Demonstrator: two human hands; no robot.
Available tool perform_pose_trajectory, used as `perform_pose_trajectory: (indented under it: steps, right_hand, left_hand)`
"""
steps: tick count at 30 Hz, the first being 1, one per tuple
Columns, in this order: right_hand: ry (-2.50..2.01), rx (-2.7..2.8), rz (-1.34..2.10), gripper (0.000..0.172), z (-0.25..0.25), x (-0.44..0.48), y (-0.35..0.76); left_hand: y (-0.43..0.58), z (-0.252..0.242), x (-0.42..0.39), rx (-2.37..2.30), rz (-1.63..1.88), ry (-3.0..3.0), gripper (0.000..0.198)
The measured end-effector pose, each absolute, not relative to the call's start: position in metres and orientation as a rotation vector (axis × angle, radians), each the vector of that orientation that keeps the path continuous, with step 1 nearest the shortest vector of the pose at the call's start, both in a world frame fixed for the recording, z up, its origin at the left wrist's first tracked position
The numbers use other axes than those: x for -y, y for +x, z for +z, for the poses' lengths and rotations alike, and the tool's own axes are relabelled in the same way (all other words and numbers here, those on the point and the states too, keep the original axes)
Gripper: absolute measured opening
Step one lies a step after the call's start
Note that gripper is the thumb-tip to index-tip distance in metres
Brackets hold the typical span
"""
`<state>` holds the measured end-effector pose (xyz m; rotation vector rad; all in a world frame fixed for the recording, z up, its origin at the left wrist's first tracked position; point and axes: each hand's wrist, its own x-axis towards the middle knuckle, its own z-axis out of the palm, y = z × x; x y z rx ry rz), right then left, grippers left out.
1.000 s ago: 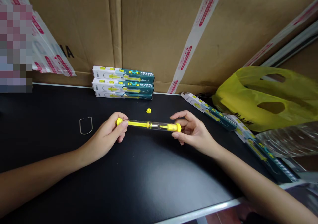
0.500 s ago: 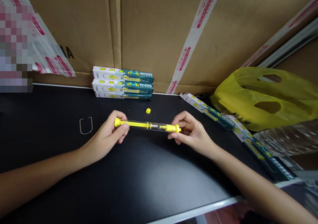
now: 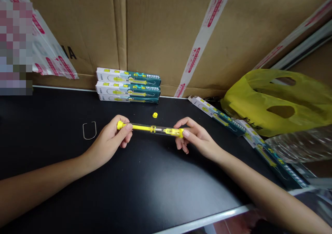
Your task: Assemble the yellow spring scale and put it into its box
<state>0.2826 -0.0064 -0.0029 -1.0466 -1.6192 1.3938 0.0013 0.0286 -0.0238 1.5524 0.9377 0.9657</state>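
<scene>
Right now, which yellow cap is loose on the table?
The small yellow cap between the stacked spring-scale boxes and your spring scale; the left end cap and right end cap are on the spring scale itself.

A pixelated patch blotted out whatever lay at the left edge. The left hand hid part of the clear tube near one end; the right hand partly covered the yellow cap at the other. Both forearms ran out of view. The right edge cut off the yellow bag and the clear bottle. The smallest print on the stacked boxes was too tiny to read.
</scene>
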Motion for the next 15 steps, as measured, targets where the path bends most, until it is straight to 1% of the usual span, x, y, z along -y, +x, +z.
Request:
perform_pose_trajectory:
  steps: [9,15]
  right_hand:
    - [-1.097,1.64,1.325,0.028,-0.0025,0.0084,0.2813]
    - [-1.104,1.607,1.261,0.031,-0.0032,0.0092,0.279]
  left_hand:
    - [0.0013,-0.0209,-0.0295,-0.932,0.998,1.502,0.018]
    - [0.0007,-0.0227,-0.0296,-0.881,0.972,1.495,0.019]
